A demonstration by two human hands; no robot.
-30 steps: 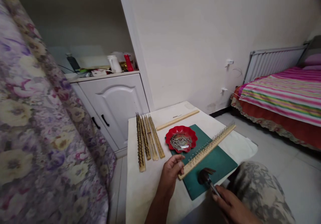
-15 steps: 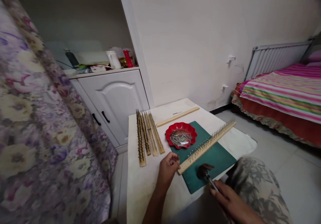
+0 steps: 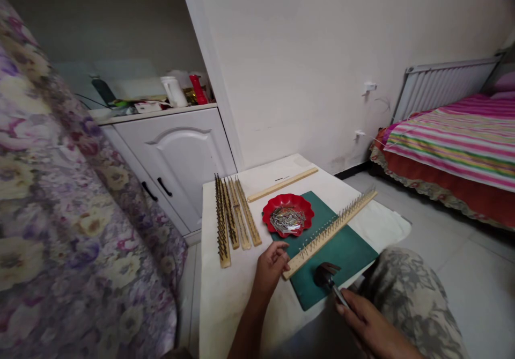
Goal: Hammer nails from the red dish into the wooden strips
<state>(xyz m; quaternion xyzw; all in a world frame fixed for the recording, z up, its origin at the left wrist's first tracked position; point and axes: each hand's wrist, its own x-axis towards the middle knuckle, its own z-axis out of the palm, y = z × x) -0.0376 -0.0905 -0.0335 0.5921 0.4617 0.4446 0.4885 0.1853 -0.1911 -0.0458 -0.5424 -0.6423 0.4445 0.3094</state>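
A hammer with a dark claw head is in my right hand, its shaft wrapped by the fingers. The head hangs over the green mat, near side of the wooden strip. This wooden strip lies slantwise across the mat, with a long row of nails standing in it. Beside the strip's near left end, my left hand has curled fingers and its thumb close to the wood. What these fingers pinch, if anything, is too small to tell. A red scalloped dish of loose nails stands just beyond.
Several nail-studded wooden strips lie side by side at the table's left. Farther back is a bare strip on the white-covered table. A cabinet and floral curtain flank the left; a bed stands right.
The view has shifted slightly. My left hand's fingers have changed pose a little at the strip's end, and the upright nail seen by them before is no longer distinct. The hammer stays low over the mat.
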